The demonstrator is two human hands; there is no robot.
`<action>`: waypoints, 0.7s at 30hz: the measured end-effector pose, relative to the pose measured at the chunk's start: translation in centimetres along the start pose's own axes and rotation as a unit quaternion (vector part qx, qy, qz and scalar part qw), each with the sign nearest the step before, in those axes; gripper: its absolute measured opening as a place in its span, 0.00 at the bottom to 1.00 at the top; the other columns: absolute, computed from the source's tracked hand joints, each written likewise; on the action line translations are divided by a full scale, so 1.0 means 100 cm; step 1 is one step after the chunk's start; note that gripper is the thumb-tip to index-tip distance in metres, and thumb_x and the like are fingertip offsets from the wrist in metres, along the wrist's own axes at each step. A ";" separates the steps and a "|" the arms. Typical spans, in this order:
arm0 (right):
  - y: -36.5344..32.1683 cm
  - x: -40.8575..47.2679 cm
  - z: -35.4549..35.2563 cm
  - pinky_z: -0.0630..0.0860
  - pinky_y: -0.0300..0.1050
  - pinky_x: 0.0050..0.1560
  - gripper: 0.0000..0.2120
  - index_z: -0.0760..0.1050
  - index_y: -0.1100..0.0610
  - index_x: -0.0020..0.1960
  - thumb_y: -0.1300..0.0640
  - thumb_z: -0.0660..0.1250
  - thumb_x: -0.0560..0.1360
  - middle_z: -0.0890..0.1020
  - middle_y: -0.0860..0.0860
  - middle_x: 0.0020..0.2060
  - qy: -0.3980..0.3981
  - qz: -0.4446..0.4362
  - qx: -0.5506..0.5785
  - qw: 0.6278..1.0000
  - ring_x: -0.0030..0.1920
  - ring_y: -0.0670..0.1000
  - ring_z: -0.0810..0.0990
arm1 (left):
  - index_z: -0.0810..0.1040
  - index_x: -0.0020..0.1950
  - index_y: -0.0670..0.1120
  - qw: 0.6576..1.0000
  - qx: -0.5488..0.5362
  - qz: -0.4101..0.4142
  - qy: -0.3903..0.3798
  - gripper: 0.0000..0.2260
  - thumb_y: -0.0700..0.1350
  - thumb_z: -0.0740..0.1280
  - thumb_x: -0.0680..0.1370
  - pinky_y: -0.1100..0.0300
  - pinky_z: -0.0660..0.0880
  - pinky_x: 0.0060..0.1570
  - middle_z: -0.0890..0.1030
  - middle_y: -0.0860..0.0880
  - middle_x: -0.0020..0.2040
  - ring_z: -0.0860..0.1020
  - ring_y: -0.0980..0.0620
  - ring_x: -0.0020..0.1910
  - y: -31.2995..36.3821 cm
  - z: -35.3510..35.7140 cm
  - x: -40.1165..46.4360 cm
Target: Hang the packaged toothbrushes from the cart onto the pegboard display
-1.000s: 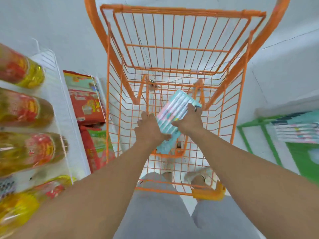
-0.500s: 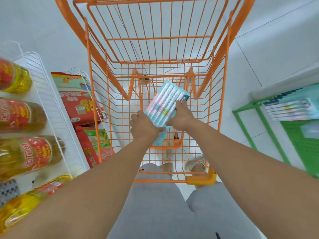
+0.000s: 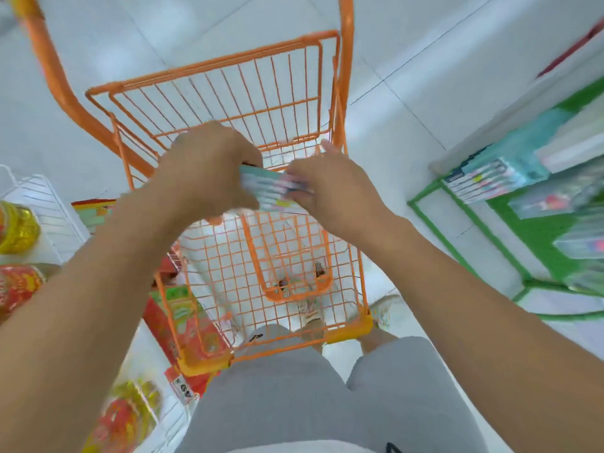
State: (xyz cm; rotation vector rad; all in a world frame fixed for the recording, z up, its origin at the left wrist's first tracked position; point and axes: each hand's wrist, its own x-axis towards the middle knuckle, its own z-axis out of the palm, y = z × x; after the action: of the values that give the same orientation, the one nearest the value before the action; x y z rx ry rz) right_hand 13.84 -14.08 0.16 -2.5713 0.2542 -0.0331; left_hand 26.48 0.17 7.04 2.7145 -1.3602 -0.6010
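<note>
At frame centre, above the cart, both hands — left hand, right hand — pinched the toothbrush pack, probably light, stiff, slick — best held by its edges.

Yellow oil bottles and red packets on left shelves.
</note>
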 end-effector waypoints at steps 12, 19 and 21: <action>0.190 -0.182 -0.047 0.78 0.62 0.53 0.09 0.77 0.60 0.52 0.63 0.73 0.74 0.83 0.58 0.45 0.237 0.287 0.410 0.833 0.47 0.57 0.81 | 0.78 0.41 0.47 0.881 -0.463 0.081 -0.047 0.17 0.39 0.84 0.62 0.66 0.73 0.32 0.82 0.50 0.35 0.76 0.61 0.29 0.229 0.070 0.129; 0.309 -0.237 0.040 0.78 0.66 0.60 0.08 0.79 0.53 0.56 0.61 0.67 0.79 0.86 0.56 0.51 0.290 0.416 0.498 0.704 0.52 0.58 0.84 | 0.81 0.58 0.44 0.807 -0.565 -0.055 -0.165 0.25 0.53 0.79 0.66 0.53 0.79 0.57 0.86 0.48 0.53 0.84 0.52 0.52 0.319 0.255 0.191; 0.342 -0.233 0.061 0.78 0.65 0.59 0.08 0.79 0.55 0.57 0.54 0.64 0.81 0.86 0.57 0.50 0.274 0.425 0.470 0.723 0.53 0.61 0.84 | 0.80 0.57 0.45 0.830 -0.534 -0.047 -0.157 0.13 0.49 0.74 0.76 0.65 0.78 0.47 0.85 0.52 0.49 0.83 0.62 0.43 0.331 0.284 0.210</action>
State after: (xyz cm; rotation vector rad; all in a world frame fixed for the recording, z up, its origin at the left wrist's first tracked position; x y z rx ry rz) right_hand -14.52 -34.92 -22.49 -1.1887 1.2484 -0.4550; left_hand 2.27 -32.77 -18.93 1.7770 -0.5617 -1.3465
